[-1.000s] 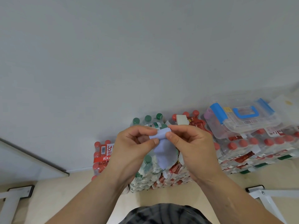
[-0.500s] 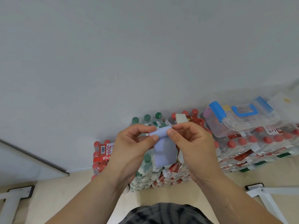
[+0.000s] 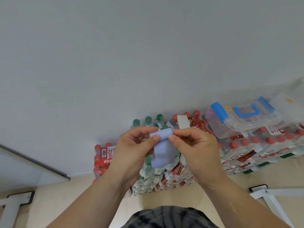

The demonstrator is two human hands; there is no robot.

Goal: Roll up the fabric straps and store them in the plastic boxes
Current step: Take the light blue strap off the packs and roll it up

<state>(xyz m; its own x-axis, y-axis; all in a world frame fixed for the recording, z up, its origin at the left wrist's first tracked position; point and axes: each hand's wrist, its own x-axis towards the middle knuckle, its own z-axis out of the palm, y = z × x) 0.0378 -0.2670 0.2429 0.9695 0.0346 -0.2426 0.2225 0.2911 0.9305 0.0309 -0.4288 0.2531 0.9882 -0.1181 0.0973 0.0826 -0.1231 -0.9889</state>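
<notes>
Right now both hands are raised in front of the stacked packs of bottled water (image 3: 164, 176) that line the foot of the grey wall (image 3: 148, 55). The fabric strap (image 3: 162, 150), pale lilac-blue, is held in the air before the middle of those packs, touching none of them. Its upper end is wound into a small tight roll, and the loose tail hangs straight down from the roll, in front of the green-capped bottles. The left hand (image 3: 131, 148) pinches the roll's left end between thumb and forefinger, with the other fingers curled in behind. The right hand (image 3: 195, 150) grips the roll's other end the same way, thumb underneath and forefinger on top. The plastic box (image 3: 246, 122), clear with a blue handle and blue latches, lies on top of the red-capped packs at the right end of the stack, well apart from the hands. Its lid is down, and something purplish shows through its left wall, though I cannot tell what. A white card (image 3: 182, 122) lies on the packs just behind the roll. White metal frame feet (image 3: 269, 195) stand on the pale floor (image 3: 181, 198) in front of the packs.
</notes>
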